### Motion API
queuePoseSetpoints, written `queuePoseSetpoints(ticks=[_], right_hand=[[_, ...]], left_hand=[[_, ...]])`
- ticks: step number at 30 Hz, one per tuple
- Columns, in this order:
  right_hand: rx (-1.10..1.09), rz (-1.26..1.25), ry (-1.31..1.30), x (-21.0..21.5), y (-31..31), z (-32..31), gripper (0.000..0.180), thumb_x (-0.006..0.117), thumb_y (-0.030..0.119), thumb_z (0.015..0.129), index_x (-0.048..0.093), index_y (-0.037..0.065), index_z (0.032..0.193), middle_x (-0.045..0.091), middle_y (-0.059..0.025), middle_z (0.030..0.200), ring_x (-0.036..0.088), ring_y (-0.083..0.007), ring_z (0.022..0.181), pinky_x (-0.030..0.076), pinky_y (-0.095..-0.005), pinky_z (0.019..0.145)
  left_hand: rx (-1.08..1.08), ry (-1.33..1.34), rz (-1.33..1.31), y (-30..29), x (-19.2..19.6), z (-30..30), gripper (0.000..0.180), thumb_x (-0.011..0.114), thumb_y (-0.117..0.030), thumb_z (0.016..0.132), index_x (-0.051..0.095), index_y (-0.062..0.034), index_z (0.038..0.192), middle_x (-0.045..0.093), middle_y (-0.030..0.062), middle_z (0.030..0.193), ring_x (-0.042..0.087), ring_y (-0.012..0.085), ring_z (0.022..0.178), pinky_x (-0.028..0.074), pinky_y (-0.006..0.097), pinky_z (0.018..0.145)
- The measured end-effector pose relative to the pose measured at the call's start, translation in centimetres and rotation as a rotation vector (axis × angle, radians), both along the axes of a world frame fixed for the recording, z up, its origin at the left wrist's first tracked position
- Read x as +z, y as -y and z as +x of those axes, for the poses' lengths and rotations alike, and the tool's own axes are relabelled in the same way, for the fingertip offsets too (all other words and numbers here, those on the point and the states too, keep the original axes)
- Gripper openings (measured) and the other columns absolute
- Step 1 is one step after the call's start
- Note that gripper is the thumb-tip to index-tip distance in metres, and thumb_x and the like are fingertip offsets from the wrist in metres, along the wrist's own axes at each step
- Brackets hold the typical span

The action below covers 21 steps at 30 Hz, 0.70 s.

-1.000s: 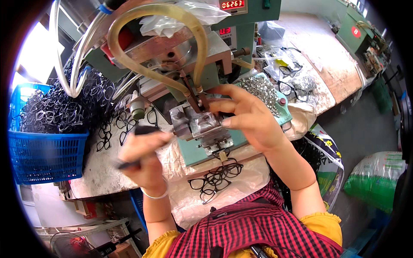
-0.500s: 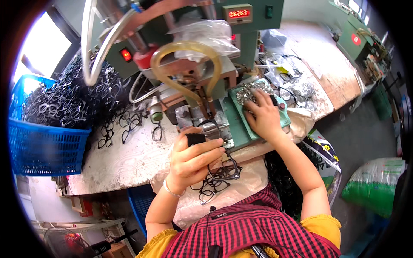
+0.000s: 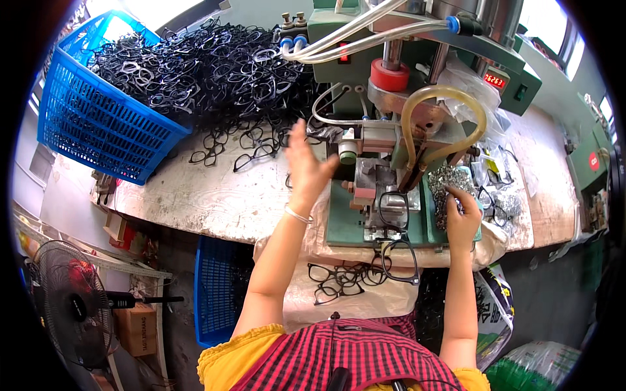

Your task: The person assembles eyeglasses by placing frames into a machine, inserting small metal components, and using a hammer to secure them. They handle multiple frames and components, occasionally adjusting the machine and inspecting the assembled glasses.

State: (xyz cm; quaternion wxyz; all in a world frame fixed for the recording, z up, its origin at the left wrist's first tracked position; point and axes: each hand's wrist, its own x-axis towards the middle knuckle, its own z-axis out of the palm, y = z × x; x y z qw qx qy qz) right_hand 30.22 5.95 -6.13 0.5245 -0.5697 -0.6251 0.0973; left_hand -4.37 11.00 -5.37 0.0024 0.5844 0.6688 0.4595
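Note:
My left hand (image 3: pixel 305 166) is raised over the bench left of the green press (image 3: pixel 339 215), fingers spread, holding nothing. Nearest to it are loose dark eyeglass frames (image 3: pixel 255 140) at the edge of a large heap. A black eyeglass frame (image 3: pixel 398 255) sits in the press fixture below the tool, one part hanging over the bench's front edge. My right hand (image 3: pixel 462 218) is at the green tray (image 3: pixel 435 231) of small metal parts (image 3: pixel 448 179). Its fingers are curled together at the parts; whatever they pinch is too small to make out.
A tilted blue basket (image 3: pixel 107 120) and a heap of eyeglass frames (image 3: pixel 215 72) occupy the back left. More frames (image 3: pixel 336 280) lie on a pale cloth (image 3: pixel 391 303) before me. A yellowish hose (image 3: pixel 479 117) loops from the press. A fan (image 3: pixel 72 303) stands at lower left.
The view has swung left. My left hand has let go of the eyeglass frame, which stays in the fixture, and has moved left toward the heap. My right hand remains at the parts tray, fingers more curled.

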Motion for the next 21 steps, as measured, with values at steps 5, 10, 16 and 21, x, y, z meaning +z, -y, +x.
queuePoseSetpoints(ticks=[5, 10, 16, 21], right_hand=[[0.044, -0.081, -0.288, 0.0, 2.0, 0.9, 0.017, 0.061, 0.001, 0.092, 0.074, -0.002, 0.103, 0.073, -0.0038, 0.096, 0.064, -0.0091, 0.088, 0.048, -0.0234, 0.079], [0.148, -0.075, -0.309, 1.8, -0.2, -0.6, 0.013, 0.067, 0.002, 0.087, 0.074, 0.0, 0.097, 0.07, -0.0031, 0.083, 0.062, -0.0098, 0.079, 0.047, -0.0244, 0.073], [-0.051, -0.139, -0.303, -0.4, 2.3, 1.4, 0.014, 0.073, 0.004, 0.083, 0.075, 0.0, 0.096, 0.074, -0.0055, 0.09, 0.066, -0.0116, 0.084, 0.051, -0.0263, 0.08], [0.12, -0.121, -0.241, 3.7, 4.8, -0.3, 0.015, 0.071, -0.002, 0.081, 0.074, -0.001, 0.096, 0.072, -0.0089, 0.092, 0.067, -0.0185, 0.088, 0.05, -0.0297, 0.082]], left_hand=[[0.333, -0.19, 0.316, 1.0, 5.3, -8.5, 0.035, 0.074, -0.021, 0.083, 0.067, -0.0072, 0.114, 0.065, 0.0106, 0.122, 0.058, 0.0293, 0.113, 0.042, 0.044, 0.101], [0.519, -0.504, -0.395, -4.3, -0.7, -19.6, 0.027, 0.067, -0.03, 0.079, 0.077, -0.0067, 0.088, 0.067, 0.0137, 0.113, 0.058, 0.0364, 0.109, 0.047, 0.045, 0.096], [0.311, -0.484, -0.101, -1.4, -10.1, -19.9, 0.022, 0.065, -0.022, 0.08, 0.074, -0.003, 0.085, 0.067, 0.0174, 0.114, 0.057, 0.0385, 0.104, 0.046, 0.046, 0.094], [0.185, -0.591, -0.478, 7.4, -4.6, -14.5, 0.02, 0.071, -0.022, 0.08, 0.071, -0.0013, 0.082, 0.069, 0.014, 0.08, 0.062, 0.0307, 0.079, 0.05, 0.044, 0.072]])
